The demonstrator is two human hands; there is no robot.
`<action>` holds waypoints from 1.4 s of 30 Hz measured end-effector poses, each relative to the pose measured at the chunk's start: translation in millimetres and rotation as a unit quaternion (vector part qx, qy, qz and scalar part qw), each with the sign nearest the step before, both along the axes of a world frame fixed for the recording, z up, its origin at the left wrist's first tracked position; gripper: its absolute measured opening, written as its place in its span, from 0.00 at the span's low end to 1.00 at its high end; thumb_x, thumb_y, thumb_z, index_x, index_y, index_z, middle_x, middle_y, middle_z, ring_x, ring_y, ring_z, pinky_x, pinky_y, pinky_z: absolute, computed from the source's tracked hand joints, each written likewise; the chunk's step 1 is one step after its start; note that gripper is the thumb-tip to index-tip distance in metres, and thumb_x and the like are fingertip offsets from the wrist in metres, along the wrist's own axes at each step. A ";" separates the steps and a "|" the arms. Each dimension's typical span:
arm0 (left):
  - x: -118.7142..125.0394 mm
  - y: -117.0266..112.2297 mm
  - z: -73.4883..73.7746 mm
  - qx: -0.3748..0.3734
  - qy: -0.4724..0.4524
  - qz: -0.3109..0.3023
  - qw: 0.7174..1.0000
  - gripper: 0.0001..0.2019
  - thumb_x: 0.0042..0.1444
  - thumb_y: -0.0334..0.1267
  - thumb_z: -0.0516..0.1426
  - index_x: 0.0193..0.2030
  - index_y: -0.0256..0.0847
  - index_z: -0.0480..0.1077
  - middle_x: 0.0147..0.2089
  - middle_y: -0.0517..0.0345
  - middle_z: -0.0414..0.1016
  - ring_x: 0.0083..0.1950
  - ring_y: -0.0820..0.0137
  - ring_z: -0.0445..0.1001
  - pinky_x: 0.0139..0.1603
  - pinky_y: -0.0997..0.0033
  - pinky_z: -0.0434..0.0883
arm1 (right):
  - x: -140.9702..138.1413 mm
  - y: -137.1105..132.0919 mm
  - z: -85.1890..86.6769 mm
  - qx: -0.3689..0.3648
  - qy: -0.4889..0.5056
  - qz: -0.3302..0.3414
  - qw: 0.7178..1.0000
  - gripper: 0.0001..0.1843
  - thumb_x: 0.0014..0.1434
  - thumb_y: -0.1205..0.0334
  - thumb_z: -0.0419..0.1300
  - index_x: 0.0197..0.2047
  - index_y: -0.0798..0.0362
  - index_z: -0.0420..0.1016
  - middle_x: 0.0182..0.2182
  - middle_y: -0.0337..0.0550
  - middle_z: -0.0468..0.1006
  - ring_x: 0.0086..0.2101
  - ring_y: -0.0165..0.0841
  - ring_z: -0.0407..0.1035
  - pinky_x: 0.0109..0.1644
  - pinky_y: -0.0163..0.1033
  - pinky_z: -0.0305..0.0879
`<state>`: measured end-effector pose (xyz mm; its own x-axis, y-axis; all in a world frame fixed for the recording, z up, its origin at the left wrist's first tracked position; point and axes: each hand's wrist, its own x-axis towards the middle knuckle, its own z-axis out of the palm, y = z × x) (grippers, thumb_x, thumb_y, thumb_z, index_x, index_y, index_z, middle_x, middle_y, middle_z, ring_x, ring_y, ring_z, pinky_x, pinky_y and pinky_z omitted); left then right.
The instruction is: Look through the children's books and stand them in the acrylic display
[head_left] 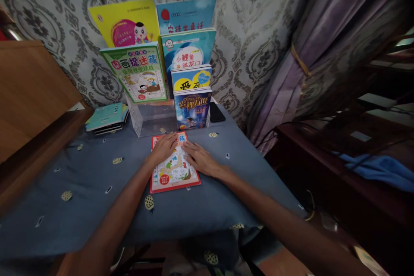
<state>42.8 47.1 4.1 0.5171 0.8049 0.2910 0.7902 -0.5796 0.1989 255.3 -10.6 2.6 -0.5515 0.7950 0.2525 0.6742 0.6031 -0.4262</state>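
Observation:
A red-bordered picture book (174,171) lies flat on the blue tablecloth (80,189). My left hand (164,146) rests on its upper left part, fingers stretched out flat. My right hand (201,158) lies on its right edge, fingers also flat and apart. Just behind the book stands a clear tiered display stand (149,118) holding several upright children's books: a green one (139,73), a yellow one (127,23), blue ones (187,49) and a dark blue one (192,108) at the front.
A small stack of teal booklets (106,117) lies at the back left. A black phone (216,113) sits to the right of the stand. A wooden headboard (29,90) is on the left. Purple curtain (323,47) and a dark wooden bench (349,159) with blue cloth stand at right.

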 end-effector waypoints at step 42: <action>13.5 -62.5 14.2 -0.047 0.040 -0.113 0.992 0.22 0.71 0.40 0.44 0.68 0.44 0.62 0.71 0.52 0.62 0.73 0.65 0.58 0.72 0.50 0.54 | 24.5 -114.9 0.7 0.047 0.038 0.049 0.997 0.24 0.69 0.68 0.49 0.67 0.51 0.66 0.62 0.52 0.71 0.63 0.40 0.63 0.68 0.56 0.61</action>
